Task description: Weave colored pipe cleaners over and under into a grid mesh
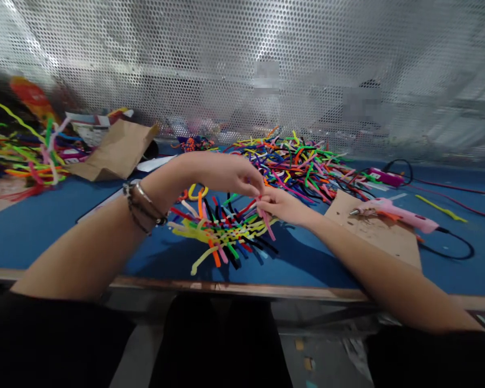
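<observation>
A woven piece of many-coloured pipe cleaners (226, 234), with loose ends sticking out all round, lies on the blue tabletop in front of me. Above its right end, my left hand (236, 175) reaches across with thumb and fingers closed near a pink pipe cleaner (267, 223). Close against it, my right hand (281, 205) pinches the same pink pipe cleaner, whose lower end hangs down over the weave. The fingertips of both hands meet, so the upper part of the pink strand is mostly hidden.
A big heap of pipe cleaners (303, 161) spreads behind my hands. To the right, a pink glue gun (404, 214) rests on a cardboard piece (372, 237), its cord trailing. A brown paper bag (119, 148) and more pipe cleaners (32, 156) lie left. A perforated metal panel (210, 59) stands behind.
</observation>
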### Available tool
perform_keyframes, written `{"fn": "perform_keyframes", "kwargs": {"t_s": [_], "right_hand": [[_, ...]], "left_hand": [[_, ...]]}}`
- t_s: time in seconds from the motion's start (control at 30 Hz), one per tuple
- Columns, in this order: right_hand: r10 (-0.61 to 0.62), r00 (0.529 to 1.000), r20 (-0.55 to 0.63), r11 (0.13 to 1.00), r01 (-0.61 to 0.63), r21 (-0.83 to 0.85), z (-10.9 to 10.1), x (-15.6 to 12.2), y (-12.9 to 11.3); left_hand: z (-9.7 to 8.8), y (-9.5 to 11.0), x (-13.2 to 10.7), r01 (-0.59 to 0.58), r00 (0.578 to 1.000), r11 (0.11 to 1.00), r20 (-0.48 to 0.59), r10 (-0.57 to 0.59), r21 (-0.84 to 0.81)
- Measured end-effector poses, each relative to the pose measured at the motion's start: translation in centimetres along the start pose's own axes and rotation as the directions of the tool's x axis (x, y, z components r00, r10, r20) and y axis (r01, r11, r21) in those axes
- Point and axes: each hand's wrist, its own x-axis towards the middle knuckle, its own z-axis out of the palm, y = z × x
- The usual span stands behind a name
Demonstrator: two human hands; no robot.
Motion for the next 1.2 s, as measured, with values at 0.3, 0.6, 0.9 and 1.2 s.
{"fn": "perform_keyframes", "kwargs": {"t_s": [0.3,0.6,0.9,1.2], "right_hand": [[-0.134,0.948,-0.288,0.99,0.139,-0.002,-2.2,-1.2,-0.8],[-0.321,0.936,-0.144,0.859,0.224,-0.46,-1.7,-3.4,-1.5],[-0.563,0.826,0.023,0.588,0.419,-0.692,0.1,-5.1,1.0],[-0.636,0.752,0.175,0.439,0.538,-0.72,-0.1,-5.1,1.8]], "left_hand": [[4.4,-1.7,1.9,0.127,0.989,0.955,0.037,-0.142,0.267],[8.4,-1.7,2.6,0.037,0.988,0.961,-0.157,0.007,0.273],[9.4,-2.2,3.2,-0.172,0.965,0.985,-0.204,0.163,-0.024],[8.7,-2.0,2.9,-0.237,0.967,0.968,-0.122,0.226,-0.087]]}}
